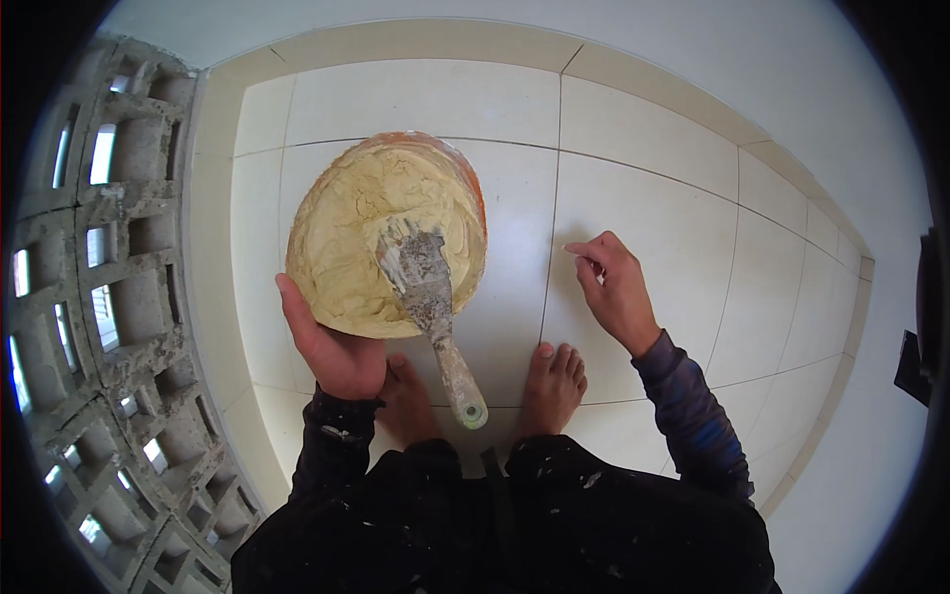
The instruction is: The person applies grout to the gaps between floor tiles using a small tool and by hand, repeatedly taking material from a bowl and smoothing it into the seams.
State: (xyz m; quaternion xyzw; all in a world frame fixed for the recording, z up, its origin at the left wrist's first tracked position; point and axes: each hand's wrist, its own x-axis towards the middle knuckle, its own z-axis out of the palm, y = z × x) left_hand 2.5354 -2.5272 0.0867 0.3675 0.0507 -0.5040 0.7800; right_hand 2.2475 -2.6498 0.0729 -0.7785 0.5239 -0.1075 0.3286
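My left hand (334, 346) supports a round orange tub (473, 178) from its near left side, thumb up along the rim and the other fingers hidden beneath. Thick cream-coloured putty (346, 238) fills the tub nearly to its brim. A putty-smeared scraper (426, 282) lies with its blade in the paste, its worn handle sticking out over the near rim toward me. To the right of the tub, my right hand (618, 287) hovers above the floor, away from the scraper. Its fingers are loosely curled, index and thumb apart, with a whitish smear at the index fingertip.
Large cream floor tiles (643, 148) lie beneath my bare feet (552, 391). A pierced grey concrete block wall (139, 228) rises at the left. White walls (821, 99) with a tiled skirting run along the far side and right. Some dark object (912, 366) sits at the right edge.
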